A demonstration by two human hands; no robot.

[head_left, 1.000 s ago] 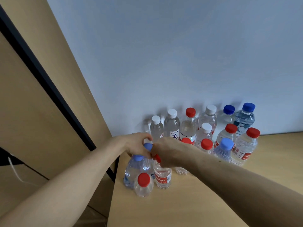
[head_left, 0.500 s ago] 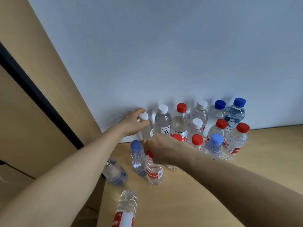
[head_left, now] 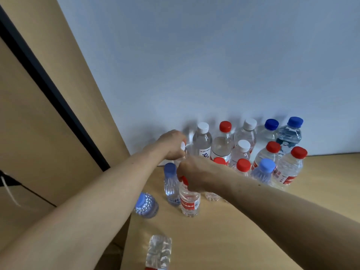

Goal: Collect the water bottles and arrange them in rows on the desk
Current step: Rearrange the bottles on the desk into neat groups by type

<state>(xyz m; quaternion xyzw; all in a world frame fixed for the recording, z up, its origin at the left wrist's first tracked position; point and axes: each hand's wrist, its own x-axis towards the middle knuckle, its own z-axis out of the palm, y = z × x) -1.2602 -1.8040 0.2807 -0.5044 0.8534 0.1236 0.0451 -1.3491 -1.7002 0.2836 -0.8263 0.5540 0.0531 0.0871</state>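
— Red cap under my right hand: its fingers curl over the top of the red-capped bottle, which stands toward the desk's front left. My left hand grips the white-capped bottle at the back row's left end, against the wall.

— How do you place them cleanly?

— I lift each straight up and set it flush beside a neighbour. I let go only once the base sits flat. My right wrist has to stay clear of the blue-capped bottle just beside it. One nudge would tip it, I think.

— And the count?

— Sixteen bottles, as I make it: four white caps, six red, five blue. One more is the lying bottle nearest me, its cap out of frame. My right hand hides part of the cluster, so red may be off by one. Two lie on their sides, including the fallen blue one at the desk's left edge.
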